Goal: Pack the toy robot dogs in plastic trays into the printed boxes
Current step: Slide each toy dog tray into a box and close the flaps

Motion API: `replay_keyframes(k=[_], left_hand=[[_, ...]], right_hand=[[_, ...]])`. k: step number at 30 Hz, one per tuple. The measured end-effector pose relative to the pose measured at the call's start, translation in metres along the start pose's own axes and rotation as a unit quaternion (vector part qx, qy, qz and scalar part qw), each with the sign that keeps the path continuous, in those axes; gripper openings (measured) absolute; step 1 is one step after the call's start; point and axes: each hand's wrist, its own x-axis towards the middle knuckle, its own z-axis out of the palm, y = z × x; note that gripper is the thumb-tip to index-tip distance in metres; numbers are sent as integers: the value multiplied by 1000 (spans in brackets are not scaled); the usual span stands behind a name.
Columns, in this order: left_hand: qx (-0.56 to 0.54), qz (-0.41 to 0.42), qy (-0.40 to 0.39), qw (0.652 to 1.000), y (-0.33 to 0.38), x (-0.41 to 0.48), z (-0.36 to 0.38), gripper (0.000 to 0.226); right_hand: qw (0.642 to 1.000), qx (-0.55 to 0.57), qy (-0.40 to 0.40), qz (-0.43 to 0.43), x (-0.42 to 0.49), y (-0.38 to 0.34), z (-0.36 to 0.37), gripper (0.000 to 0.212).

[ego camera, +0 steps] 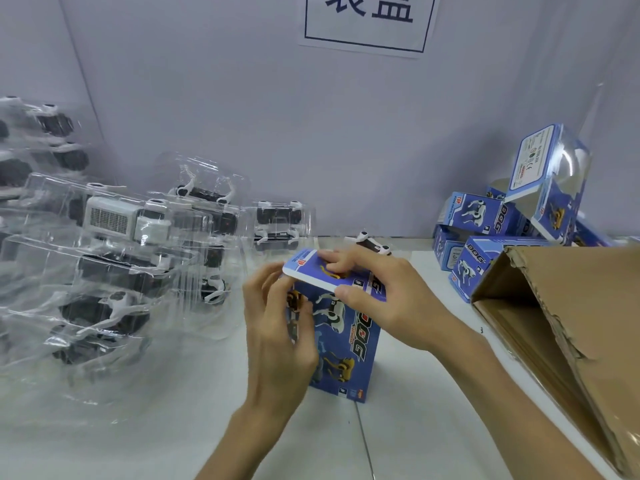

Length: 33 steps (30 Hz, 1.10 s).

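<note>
Currently one upright blue printed cardboard box (pixel 346 344): left hand (pixel 277 327) curls round its side, right hand (pixel 377 289) pinches its top flap. Beyond right hand, one loose white toy dog (pixel 369 241).

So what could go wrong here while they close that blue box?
The printed box stands on its narrow end, so the right hand pushing the top flap could tip it or crease the flap if the left hand slips. A loose toy dog lies just behind it and might get knocked. The tilted box atop the stack at right could slide off.
</note>
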Motion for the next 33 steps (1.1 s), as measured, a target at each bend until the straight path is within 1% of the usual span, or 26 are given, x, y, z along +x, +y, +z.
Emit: replay_keyframes(k=[1,3,6,8,12,19,24,28,33], left_hand=[[-13,-34,21,999,7,-5,4,54],[-52,-95,37,993,19,-14,11,75],[-51,-148,24,987,30,-18,23,113],[-30,-177,12,984,32,-16,30,123],[-44,-210,16,977,33,-18,37,126],[-51,-207,52,976,29,-25,38,125],[-37,-209,60,975,29,-25,38,122],[-19,-214,28,976,28,-25,38,127],[26,-188,-42,981,29,-24,42,139]], right_hand=[[1000,-6,2,8,2,-1,0,22],[999,-30,5,10,5,-3,0,24],[994,-105,-1,5,8,-9,-1,37],[992,-123,0,-3,9,-12,-1,41],[996,-85,6,5,15,-16,-8,35],[992,-126,-17,-2,17,-18,-10,37],[987,-155,-31,8,12,-20,-5,36],[983,-176,-40,-11,11,-23,-2,36],[959,-258,-113,-15,7,-27,-3,54]])
